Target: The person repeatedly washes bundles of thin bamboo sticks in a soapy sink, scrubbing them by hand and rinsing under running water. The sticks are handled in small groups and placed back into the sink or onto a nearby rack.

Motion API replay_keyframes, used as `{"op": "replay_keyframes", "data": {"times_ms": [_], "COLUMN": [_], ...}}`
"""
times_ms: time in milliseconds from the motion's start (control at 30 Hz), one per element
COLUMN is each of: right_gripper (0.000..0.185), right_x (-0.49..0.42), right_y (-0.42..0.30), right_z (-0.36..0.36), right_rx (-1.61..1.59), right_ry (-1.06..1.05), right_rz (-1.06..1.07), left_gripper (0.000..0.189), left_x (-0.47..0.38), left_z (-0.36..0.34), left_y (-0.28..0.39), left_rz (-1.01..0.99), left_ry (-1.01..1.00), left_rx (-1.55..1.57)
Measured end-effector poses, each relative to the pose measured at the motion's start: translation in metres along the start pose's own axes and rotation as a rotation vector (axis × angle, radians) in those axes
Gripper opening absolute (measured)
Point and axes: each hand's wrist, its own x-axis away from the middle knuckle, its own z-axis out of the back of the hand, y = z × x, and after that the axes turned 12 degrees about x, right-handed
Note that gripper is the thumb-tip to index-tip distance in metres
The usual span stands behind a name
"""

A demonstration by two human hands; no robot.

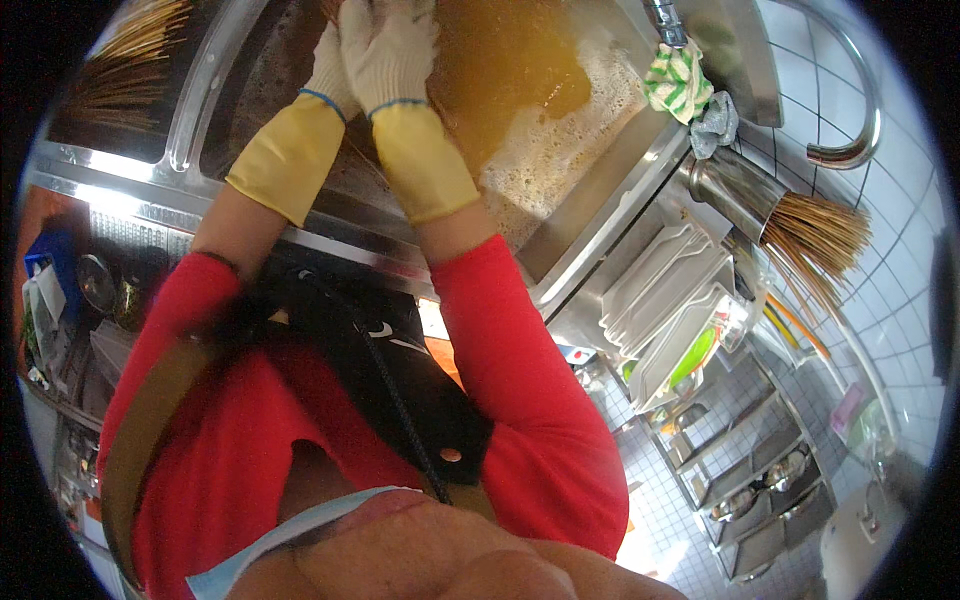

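Note:
Both hands are at the top edge of the view, over a steel sink of yellow-brown, foamy water. They wear white knit gloves, with yellow rubber glove cuffs reaching up the forearms. My left hand lies against my right hand, partly hidden behind it. A sliver of something brown shows by the left fingers at the frame's edge. The fingertips are cut off or covered, so what they grip, if anything, cannot be made out.
Bamboo-stick brushes lie upper left. Along the right stand a faucet with a green-striped cloth, a grey scrubber, a metal cup of thin sticks, and stacked white plates. A curved metal pipe fronts the tiled wall.

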Motion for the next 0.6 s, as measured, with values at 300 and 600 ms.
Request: {"op": "replay_keyframes", "data": {"times_ms": [300,600], "right_gripper": [0.077,0.106], "right_x": [-0.043,-0.001], "right_y": [0.043,0.1], "right_z": [-0.031,0.049], "right_rx": [-0.021,-0.072], "right_ry": [0.047,-0.332], "right_rz": [0.122,0.166], "left_gripper": [0.072,0.057], "left_x": [0.011,0.016], "left_z": [-0.019,-0.03], "left_y": [-0.005,0.0], "left_rz": [0.089,0.137], "left_ry": [0.156,-0.175], "left_rx": [0.209,0.278]}}
